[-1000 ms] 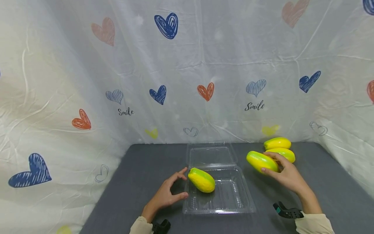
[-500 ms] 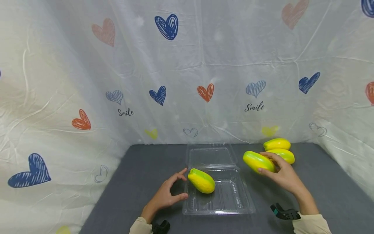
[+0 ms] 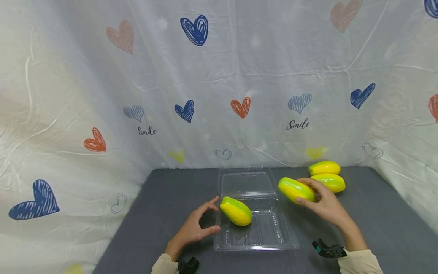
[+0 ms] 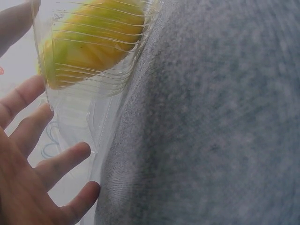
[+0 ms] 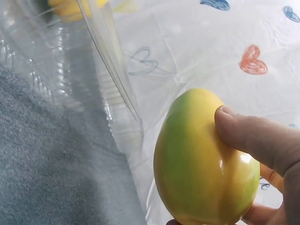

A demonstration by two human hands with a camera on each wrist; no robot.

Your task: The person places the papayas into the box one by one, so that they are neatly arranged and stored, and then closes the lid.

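A clear plastic clamshell box [image 3: 267, 228] lies on the table with its lid [image 3: 248, 182] folded back. One yellow-green papaya [image 3: 236, 211] rests in the left part of its base. My left hand [image 3: 195, 224] is at the box's left edge, fingers spread; in the left wrist view, fingertips [image 4: 44, 112] meet the clear wall. My right hand [image 3: 323, 201] grips a second papaya [image 3: 295, 189] just right of the box, apart from it. The right wrist view shows the thumb pressed against this papaya [image 5: 197, 159]; the other fingers are mostly hidden behind it.
Two more papayas, one yellow-green papaya [image 3: 324, 168] and a yellower papaya [image 3: 330, 182], lie together at the back right of the dark grey table [image 3: 178, 190]. A pale curtain [image 3: 212, 76] printed with hearts hangs behind and at both sides.
My right hand has carried its papaya leftward, away from the two at the back right and closer to the box. The left hand and the box have stayed in place.
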